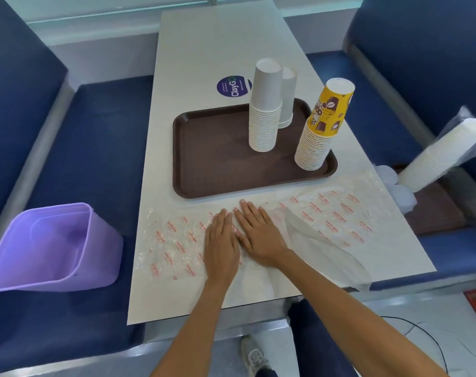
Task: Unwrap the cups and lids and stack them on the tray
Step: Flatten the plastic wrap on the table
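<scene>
Both hands are lying palm-down on the plastic wrapper (174,240), which is spread over the near part of the table (204,50). Left hand (222,242): fingers straight and held together, pressing the film flat. Right hand (260,235): also flat, fingers straight and slightly fanned, angling leftward so its inner edge is touching the left hand. Neither hand is gripping or pinching anything. The wrapper is clear with red print and crinkled. It is running out to both sides of the hands, and to the right of the right hand a loose fold is hanging over the near table edge. That edge is passing under both forearms. Just beyond the fingertips, not touching them, the brown tray (212,159) is sitting with bare surface showing beyond the left hand. Beyond the right hand on the tray, a tall white cup stack (265,112) is standing upside down, with a shorter white stack (287,102) right behind it. A yellow cup stack (322,129) is standing at the tray's near right corner, appearing tilted. Well right of the right hand, off the table, a wrapped cup stack (443,153) is lying slanted on the blue seat (394,77). Well left of the left hand, a purple bin (52,246) is sitting on the other seat.
</scene>
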A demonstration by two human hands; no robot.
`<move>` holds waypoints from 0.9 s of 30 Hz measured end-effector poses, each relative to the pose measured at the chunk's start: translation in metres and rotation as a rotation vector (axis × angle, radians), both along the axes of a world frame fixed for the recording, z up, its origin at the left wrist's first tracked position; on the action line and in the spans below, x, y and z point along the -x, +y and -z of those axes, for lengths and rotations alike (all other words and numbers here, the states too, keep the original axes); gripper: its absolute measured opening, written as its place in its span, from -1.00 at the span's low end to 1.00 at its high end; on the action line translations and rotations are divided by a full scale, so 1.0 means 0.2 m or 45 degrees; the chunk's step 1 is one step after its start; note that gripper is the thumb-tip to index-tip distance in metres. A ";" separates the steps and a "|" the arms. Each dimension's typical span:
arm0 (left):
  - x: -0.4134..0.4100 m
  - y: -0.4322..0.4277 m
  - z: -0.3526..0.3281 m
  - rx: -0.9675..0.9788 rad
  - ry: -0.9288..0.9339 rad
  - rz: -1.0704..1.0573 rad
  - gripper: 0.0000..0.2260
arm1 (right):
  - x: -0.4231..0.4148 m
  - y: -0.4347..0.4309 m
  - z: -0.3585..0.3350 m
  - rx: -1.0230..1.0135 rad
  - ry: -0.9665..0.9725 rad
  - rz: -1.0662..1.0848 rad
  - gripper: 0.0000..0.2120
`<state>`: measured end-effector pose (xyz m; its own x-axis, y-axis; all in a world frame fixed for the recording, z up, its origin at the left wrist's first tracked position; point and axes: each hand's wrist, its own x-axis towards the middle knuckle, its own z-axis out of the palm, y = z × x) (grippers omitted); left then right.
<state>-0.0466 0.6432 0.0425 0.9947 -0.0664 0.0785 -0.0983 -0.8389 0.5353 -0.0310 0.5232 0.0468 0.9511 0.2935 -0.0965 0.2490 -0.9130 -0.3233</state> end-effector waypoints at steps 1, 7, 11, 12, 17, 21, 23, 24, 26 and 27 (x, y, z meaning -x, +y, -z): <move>0.00 0.00 0.00 -0.038 -0.006 0.011 -0.40 | 0.00 -0.02 0.00 0.023 0.006 -0.040 0.01; -0.01 -0.01 0.01 -0.225 0.014 0.039 -0.49 | 0.02 -0.12 -0.17 0.297 -0.166 -0.295 -0.54; -0.01 -0.02 0.00 -0.284 0.048 0.026 -0.42 | 0.03 -0.18 -0.37 0.294 -0.600 -0.059 -0.69; 0.00 -0.02 -0.01 -0.275 0.045 0.021 -0.42 | 0.03 -0.23 -0.43 0.272 -0.677 0.035 -0.70; -0.01 -0.03 -0.01 -0.284 0.033 0.018 -0.51 | 0.07 -0.49 -0.57 0.359 -0.695 0.343 -0.64; -0.01 -0.05 -0.03 -0.262 0.087 0.017 -0.50 | 0.10 -0.67 -0.67 0.481 -0.175 0.556 -0.39; -0.01 -0.07 -0.04 -0.278 0.116 -0.009 -0.54 | 0.13 -0.76 -0.70 0.404 -0.070 0.695 -0.27; -0.02 -0.09 -0.05 -0.289 0.139 -0.028 -0.56 | 0.14 -0.79 -0.71 0.315 -0.039 0.763 -0.22; -0.02 -0.12 -0.06 -0.327 0.166 -0.063 -0.54 | 0.18 -0.85 -0.73 0.012 0.089 0.908 -0.14; -0.02 -0.15 -0.06 -0.344 0.169 -0.075 -0.52 | 0.19 -0.87 -0.72 -0.137 0.181 0.981 -0.14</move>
<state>-0.0422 0.6138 0.0551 0.9979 -0.0095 -0.0648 0.0102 -0.9548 0.2970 -0.0700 0.3493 0.1906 0.8711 -0.4280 -0.2407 -0.4909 -0.7734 -0.4011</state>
